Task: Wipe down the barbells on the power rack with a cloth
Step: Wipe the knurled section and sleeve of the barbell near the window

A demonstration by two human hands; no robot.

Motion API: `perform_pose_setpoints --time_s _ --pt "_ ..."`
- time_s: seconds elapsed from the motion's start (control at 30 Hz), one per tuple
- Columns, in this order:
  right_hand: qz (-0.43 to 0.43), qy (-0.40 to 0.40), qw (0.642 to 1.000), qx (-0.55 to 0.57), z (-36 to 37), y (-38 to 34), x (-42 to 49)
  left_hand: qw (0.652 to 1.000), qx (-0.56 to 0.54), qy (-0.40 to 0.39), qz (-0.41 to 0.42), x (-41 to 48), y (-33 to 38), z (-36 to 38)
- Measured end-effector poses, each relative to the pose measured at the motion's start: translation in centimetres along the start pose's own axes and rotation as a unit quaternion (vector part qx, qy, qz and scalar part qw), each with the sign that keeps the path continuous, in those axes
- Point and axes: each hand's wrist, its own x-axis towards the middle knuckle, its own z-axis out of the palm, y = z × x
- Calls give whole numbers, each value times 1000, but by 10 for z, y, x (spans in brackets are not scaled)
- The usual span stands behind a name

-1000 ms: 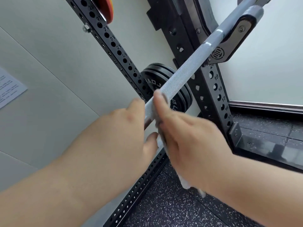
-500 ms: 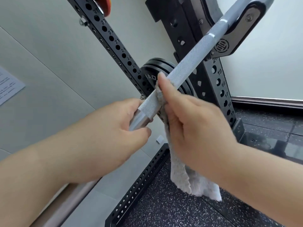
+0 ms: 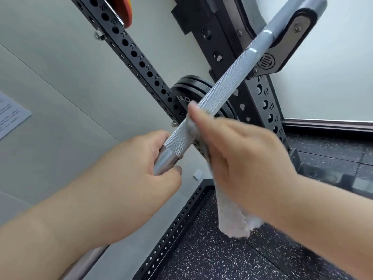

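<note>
Knurled steel barbell (image 3: 220, 93) sits in the rack's J-hook (image 3: 290, 43); my left hand (image 3: 141, 168) wraps its smooth section, right hand (image 3: 242, 150) pinches the grey cloth (image 3: 232, 215) against the knurling — I judge wiping mid-bar, upper stretch left.

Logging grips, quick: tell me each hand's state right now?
Left hand: closed around the barbell.
Right hand: closed, holding the cloth against the barbell.
</note>
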Motion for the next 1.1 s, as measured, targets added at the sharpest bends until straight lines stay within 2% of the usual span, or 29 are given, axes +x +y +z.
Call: perform_pose_setpoints --time_s 0.07,0.17,0.23,0.37,0.43,0.53,0.67,0.83,0.97,1.1 --pt "23 17 1000 -4 -1 4 8 998 50 28 5 -2 2 1" --pt "-10 -41 999 3 10 -11 -12 990 88 96 49 -5 -1 4" --pt "-42 -45 998 -12 7 -10 -19 986 103 106 72 -6 -3 5" --pt "16 27 999 -33 -1 7 5 987 130 84 46 -2 -2 4" --pt "14 6 1000 -22 5 -2 1 990 126 50 35 0 0 0" --pt "-42 -42 998 -17 10 -9 -15 997 65 10 27 1 1 -3" --pt "28 29 999 -33 -1 10 10 997 69 10 22 3 -2 -3" --pt "-44 -62 997 -2 9 -11 -21 999 47 17 19 2 0 -1" --pt "17 16 1000 -16 2 7 -2 997 69 21 14 3 1 -1" --pt "-51 -78 996 -11 18 -17 -33 998 53 -2 34 5 1 -2"
